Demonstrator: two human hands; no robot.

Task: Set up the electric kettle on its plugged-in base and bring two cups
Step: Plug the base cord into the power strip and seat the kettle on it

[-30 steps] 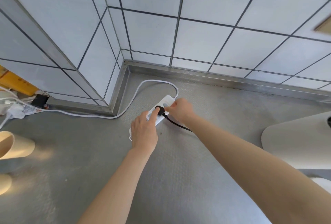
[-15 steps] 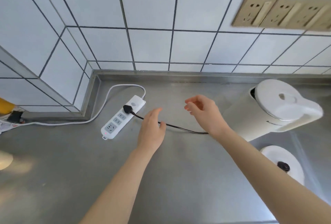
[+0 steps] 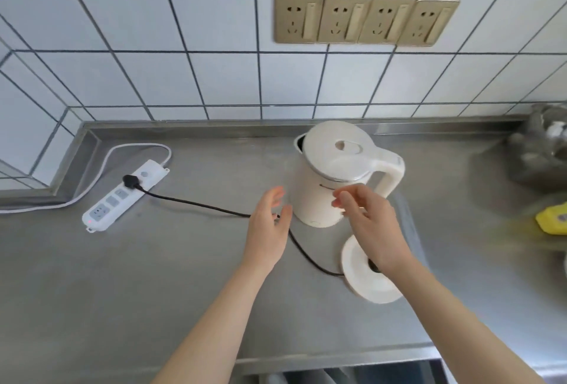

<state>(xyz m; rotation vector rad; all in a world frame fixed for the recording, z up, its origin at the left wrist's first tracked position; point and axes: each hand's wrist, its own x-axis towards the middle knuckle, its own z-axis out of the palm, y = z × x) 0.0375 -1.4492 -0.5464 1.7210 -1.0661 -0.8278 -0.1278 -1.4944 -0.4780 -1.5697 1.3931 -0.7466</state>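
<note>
A white electric kettle (image 3: 331, 175) stands upright on the steel counter, lid closed, handle to the right. Its round white base (image 3: 365, 279) lies on the counter just in front of it, partly hidden by my right wrist. A black cord (image 3: 196, 204) runs from the base to a black plug (image 3: 130, 181) seated in a white power strip (image 3: 122, 196) at the left. My left hand (image 3: 268, 230) is open, just left of the kettle. My right hand (image 3: 368, 221) is open in front of the kettle's lower body, holding nothing. No cups are in view.
The steel counter (image 3: 122, 285) meets a tiled wall with several gold wall sockets (image 3: 365, 18). A steel sink area (image 3: 540, 156) and a yellow object (image 3: 553, 218) sit at the right edge. The counter's front edge (image 3: 306, 359) runs along the bottom.
Both hands left the plug and power strip and moved right to the kettle. My view swung right, bringing the kettle and base to the centre; the cups at left went out of view.
</note>
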